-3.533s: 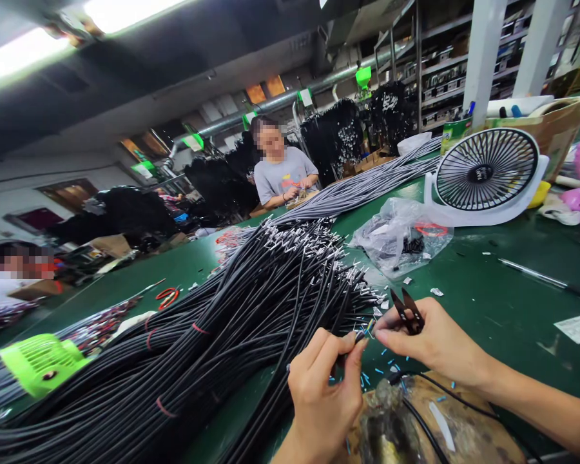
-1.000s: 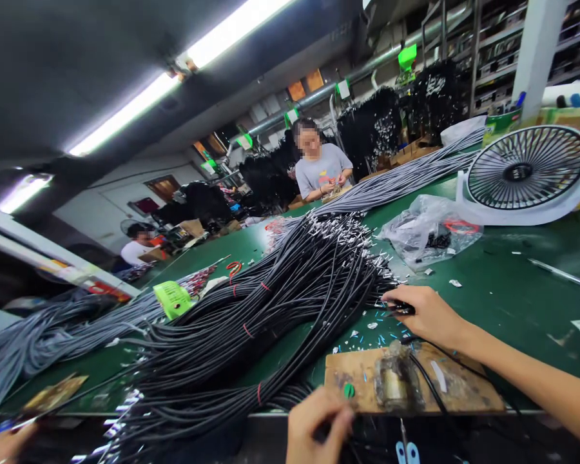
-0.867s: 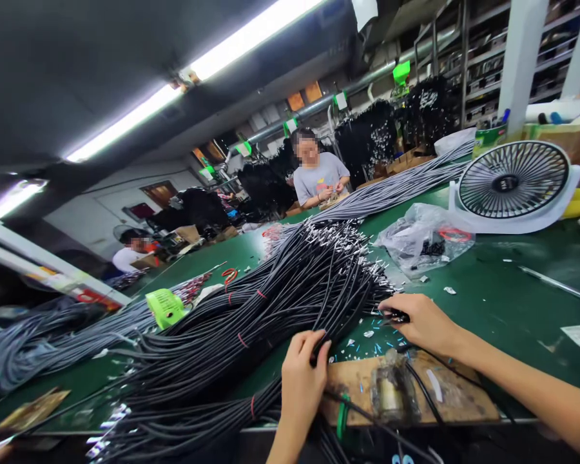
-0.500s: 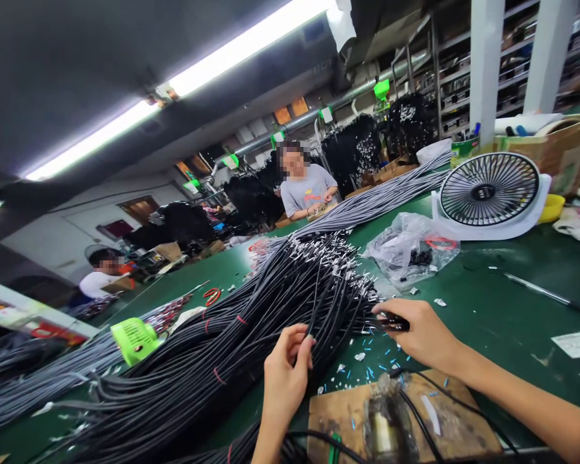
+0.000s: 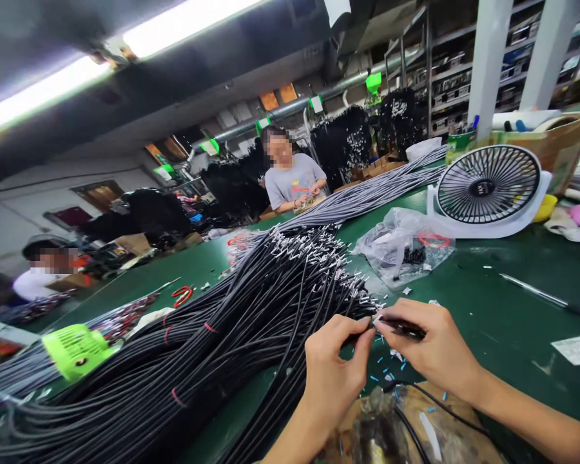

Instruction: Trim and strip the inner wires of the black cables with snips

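Low in the picture, my left hand (image 5: 336, 364) pinches the end of a black cable (image 5: 352, 338) between thumb and fingers. Close against it, my right hand (image 5: 439, 345) is closed around a small black-handled tool (image 5: 406, 328); its working end is hidden by my fingers. The fingertips of both hands nearly meet at the cable's pale tip. To the left lies a large bundle of black cables (image 5: 212, 341), their stripped whitish ends (image 5: 314, 251) fanned toward the middle.
A stained wooden board (image 5: 457, 412) with a metal piece lies nearest me. Blue wire scraps (image 5: 376, 379) are scattered beside it. Further right are a plastic bag (image 5: 391, 251), a fan (image 5: 488, 187) and a pen (image 5: 536, 290). A co-worker (image 5: 294, 177) sits across the green table.
My left hand has moved right, away from the bundle, bringing a cable end to my right hand. The view has shifted slightly right.
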`<state>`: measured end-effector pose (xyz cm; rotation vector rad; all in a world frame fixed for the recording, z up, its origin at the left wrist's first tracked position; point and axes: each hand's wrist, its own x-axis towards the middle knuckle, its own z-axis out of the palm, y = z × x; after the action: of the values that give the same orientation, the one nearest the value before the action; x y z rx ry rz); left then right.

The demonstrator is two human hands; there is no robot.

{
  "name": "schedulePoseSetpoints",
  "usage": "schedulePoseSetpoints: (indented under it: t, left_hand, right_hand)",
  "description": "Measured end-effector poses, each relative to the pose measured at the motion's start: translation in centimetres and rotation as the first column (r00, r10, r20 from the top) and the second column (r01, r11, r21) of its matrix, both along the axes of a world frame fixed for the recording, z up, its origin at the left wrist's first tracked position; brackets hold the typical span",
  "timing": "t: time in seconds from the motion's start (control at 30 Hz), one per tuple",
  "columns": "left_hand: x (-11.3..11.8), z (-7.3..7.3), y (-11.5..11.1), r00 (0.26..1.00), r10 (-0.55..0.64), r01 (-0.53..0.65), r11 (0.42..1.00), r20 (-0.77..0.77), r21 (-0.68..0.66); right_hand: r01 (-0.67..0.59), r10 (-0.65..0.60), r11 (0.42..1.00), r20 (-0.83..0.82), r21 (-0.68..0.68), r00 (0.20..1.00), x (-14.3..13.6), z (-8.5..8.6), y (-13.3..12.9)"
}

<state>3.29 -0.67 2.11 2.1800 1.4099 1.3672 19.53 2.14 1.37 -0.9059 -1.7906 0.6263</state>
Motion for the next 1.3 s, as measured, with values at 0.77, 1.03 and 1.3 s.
schedulePoseSetpoints:
  t: [0.77, 1.03, 1.3]
  left_hand:
    - [-1.0, 0.3, -1.3, 0.982, 0.055, -0.055, 0.998, 0.179, -0.004]
    - [-1.0, -0.1, -1.2, 0.988, 0.021, -0.03, 0.998, 0.155, 0.055]
    - [-0.7, -0.2, -1.1, 0.962, -0.012, 0.068, 0.978, 0.273, -0.199]
  right_hand:
    - [-0.132, 0.133, 0.991, 0.031, -0.019, 0.991, -0.3, -0.2, -0.7]
    - [-0.196, 0.198, 0.978, 0.027, -0.074, 0.98, -0.4, -0.2, -0.3]
    - [-0.148, 0.147, 0.984, -0.02, -0.103, 0.989, -0.7, -0.4, -0.6]
